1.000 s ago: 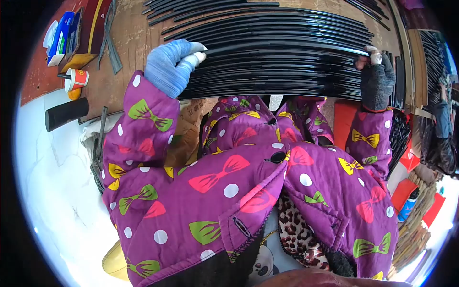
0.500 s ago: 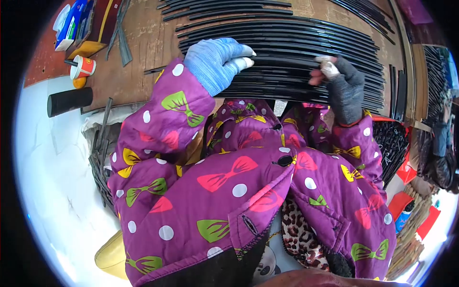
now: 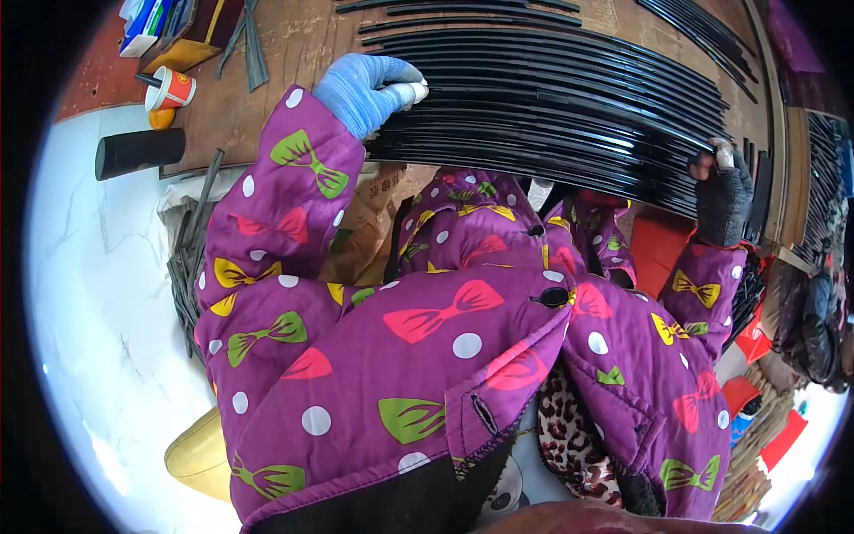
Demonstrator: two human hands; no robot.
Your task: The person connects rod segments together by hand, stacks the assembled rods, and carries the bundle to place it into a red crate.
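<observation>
At right strip ends [image 3: 709, 104] again, right hand [image 3: 722, 196]

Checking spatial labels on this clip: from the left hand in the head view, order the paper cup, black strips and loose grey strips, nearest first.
From the left hand:
1. Black strips: at its fingertips.
2. Loose grey strips: to its left.
3. Paper cup: farther left.

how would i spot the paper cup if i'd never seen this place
Find the brown wooden table under the black strips, then look beyond the blue-gloved left hand to the table's left edge. There the paper cup sits near a black cylinder. Red sides, a white rim and a dark stick poking from its mouth set it apart.
</observation>
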